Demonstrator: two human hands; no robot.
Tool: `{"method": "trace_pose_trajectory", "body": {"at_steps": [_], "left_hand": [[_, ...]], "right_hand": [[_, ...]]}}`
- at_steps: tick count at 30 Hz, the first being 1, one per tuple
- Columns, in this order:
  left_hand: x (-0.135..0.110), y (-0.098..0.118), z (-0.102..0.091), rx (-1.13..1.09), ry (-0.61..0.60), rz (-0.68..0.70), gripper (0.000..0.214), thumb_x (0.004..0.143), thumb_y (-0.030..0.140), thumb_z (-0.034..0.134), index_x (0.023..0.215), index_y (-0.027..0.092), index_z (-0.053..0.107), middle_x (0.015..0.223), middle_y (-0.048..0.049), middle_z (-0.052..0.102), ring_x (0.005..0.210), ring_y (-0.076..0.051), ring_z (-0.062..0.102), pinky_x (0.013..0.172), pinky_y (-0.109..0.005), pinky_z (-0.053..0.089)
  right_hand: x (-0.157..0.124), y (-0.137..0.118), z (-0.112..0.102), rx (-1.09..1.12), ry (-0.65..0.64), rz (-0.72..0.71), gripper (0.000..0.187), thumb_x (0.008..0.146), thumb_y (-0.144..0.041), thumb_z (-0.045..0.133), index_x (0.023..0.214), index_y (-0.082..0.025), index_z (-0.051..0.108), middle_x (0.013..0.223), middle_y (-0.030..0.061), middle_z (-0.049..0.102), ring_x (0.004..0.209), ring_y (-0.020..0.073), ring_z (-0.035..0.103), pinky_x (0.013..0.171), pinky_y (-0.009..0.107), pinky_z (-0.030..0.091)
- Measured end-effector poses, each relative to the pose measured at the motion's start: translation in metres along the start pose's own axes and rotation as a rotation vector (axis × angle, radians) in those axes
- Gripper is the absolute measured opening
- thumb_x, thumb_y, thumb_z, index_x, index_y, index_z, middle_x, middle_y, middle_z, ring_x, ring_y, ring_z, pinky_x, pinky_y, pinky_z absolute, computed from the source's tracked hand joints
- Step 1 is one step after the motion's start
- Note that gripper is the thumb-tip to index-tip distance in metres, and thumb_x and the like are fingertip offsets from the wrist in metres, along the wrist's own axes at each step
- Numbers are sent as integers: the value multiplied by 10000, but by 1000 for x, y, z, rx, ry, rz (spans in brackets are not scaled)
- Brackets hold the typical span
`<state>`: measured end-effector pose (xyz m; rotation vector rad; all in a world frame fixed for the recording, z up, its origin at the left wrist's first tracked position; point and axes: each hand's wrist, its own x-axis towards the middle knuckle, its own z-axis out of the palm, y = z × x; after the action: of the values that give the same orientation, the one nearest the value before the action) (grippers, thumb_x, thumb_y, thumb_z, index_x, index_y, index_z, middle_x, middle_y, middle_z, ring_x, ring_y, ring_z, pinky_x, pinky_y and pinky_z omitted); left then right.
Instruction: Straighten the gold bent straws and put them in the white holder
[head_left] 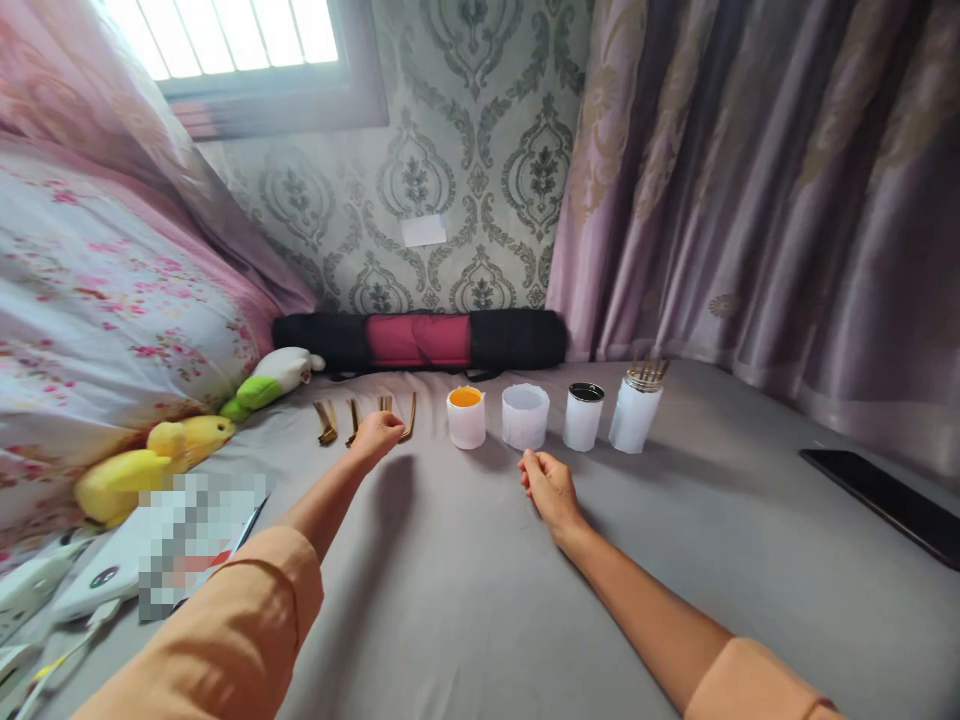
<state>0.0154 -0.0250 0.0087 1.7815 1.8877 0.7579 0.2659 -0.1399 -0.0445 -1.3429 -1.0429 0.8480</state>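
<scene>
My left hand (377, 435) reaches out over a row of thin golden utensils (352, 417) lying on the grey sheet (465, 590). Its fingers curl down onto one of the pieces, and I cannot see whether they grip it. My right hand (546, 485) rests on the sheet in a loose fist, just in front of a row of white cups. Nearest to it stands the frosted empty cup (525, 416). To its left stands a cup with an orange inside (466, 416), to its right a cup with a black inside (583, 415). A jar holding several golden sticks (636, 407) ends the row.
A black and red rolled bag (420, 341) lies along the patterned wall. Yellow and green plush toys (180, 440) sit at the left by a floral duvet (90, 300). A dark phone (885, 500) lies at the right. Papers and small devices (112, 570) lie at the lower left.
</scene>
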Motion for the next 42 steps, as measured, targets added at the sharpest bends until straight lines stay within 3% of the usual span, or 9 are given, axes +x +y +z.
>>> {"method": "trace_pose_trajectory", "body": {"at_steps": [6, 14, 27, 42], "left_hand": [[4, 3, -6, 190, 18, 60, 176, 642, 222, 508, 701, 141, 653, 640, -52, 633, 647, -148, 569, 556, -206, 389], [10, 1, 4, 325, -10, 135, 181, 645, 181, 518, 735, 152, 672, 790, -77, 660, 784, -172, 581, 659, -212, 402], [16, -8, 7, 382, -8, 151, 235, 660, 149, 518, 847, 140, 660, 899, -96, 648, 871, -179, 567, 705, -213, 400], [17, 0, 17, 408, -5, 163, 253, 669, 199, 536, 875, 103, 648, 943, -129, 631, 901, -201, 557, 741, -231, 402]], "right_hand": [[0, -2, 0, -2, -6, 7, 371, 741, -511, 448, 658, -161, 537, 517, -24, 471, 406, 71, 400, 372, 183, 286], [0, -1, 0, 18, -9, 4, 383, 724, -527, 462, 652, -160, 540, 512, -26, 476, 394, 68, 398, 381, 190, 296], [-1, -4, 1, 17, -5, 14, 407, 707, -553, 471, 664, -154, 540, 520, -15, 472, 408, 73, 401, 362, 185, 286], [-1, -2, 1, 17, -10, 16, 400, 725, -542, 461, 663, -154, 538, 525, -16, 474, 404, 68, 391, 365, 184, 288]]}}
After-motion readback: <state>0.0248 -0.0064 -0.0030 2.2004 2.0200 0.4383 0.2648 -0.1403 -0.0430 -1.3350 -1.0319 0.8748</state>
